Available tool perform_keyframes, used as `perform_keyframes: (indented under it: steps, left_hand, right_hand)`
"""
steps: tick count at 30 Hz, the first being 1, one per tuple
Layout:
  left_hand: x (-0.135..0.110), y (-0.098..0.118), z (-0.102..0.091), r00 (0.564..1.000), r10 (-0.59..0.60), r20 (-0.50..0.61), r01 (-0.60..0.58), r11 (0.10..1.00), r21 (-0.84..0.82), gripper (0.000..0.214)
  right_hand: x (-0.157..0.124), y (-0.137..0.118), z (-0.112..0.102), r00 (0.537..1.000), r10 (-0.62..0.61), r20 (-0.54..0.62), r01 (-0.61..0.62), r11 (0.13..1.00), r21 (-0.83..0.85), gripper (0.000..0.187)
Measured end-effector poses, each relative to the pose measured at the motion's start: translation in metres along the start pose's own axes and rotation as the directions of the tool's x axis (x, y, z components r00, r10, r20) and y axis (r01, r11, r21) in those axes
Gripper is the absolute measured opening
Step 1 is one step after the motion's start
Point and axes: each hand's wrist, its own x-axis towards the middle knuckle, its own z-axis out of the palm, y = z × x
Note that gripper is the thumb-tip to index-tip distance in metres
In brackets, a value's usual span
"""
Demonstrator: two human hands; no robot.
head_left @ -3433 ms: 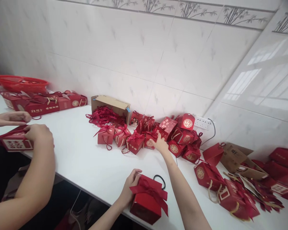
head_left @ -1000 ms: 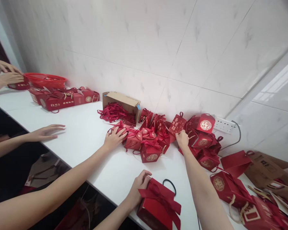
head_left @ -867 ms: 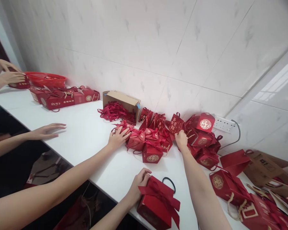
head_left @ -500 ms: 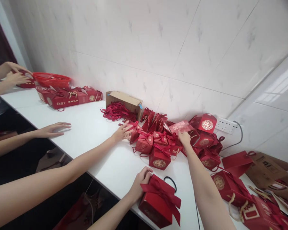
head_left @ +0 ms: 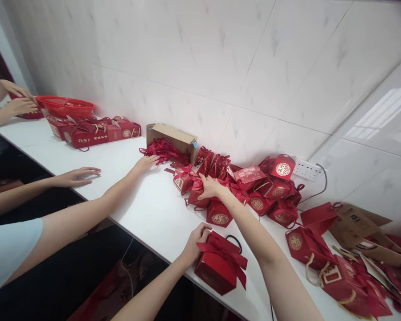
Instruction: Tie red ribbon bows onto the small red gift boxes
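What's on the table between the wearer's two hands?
Head view: a small gold-emblem red box, between the left hand holding the bow-tied box and the right hand.

Both arms are bare as far as the picture shows them, with no cloth on them. The left forearm (head_left: 153, 294) and the right forearm (head_left: 270, 263) are slim and smooth. The left hand (head_left: 194, 237) and the right hand (head_left: 209, 187) are uncovered too, with slender fingers.
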Motion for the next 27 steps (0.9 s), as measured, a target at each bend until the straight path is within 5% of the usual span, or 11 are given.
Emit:
perform_keyframes:
  steps: [5, 14, 19, 24, 27]
  left_hand:
    - [0.001, -0.005, 0.001, 1.0, 0.02, 0.007, -0.02, 1.0, -0.019, 0.027]
    - [-0.002, 0.002, 0.0, 1.0, 0.014, 0.024, -0.014, 1.0, -0.027, 0.024]
    - [-0.003, 0.003, 0.002, 0.999, -0.012, 0.036, 0.014, 0.998, -0.067, 0.024]
    - [-0.001, -0.004, 0.004, 1.0, 0.015, 0.013, -0.014, 0.998, -0.068, 0.023]
    - [0.0, -0.005, 0.004, 1.0, 0.006, 0.01, -0.005, 0.998, -0.065, 0.022]
  right_hand:
    - [-0.01, -0.02, 0.004, 0.998, -0.055, 0.007, 0.055, 0.998, -0.022, 0.1]
    - [-0.042, -0.019, -0.062, 0.961, -0.058, -0.269, 0.096, 0.987, 0.128, 0.083]
    - [-0.022, -0.008, -0.074, 0.828, 0.042, -0.559, 0.064, 0.984, 0.168, 0.075]
    - [0.017, -0.03, -0.065, 0.704, 0.258, -0.661, -0.108, 0.96, 0.26, 0.06]
    - [0.041, -0.051, -0.046, 0.76, 0.312, -0.57, -0.222, 0.949, 0.223, 0.06]
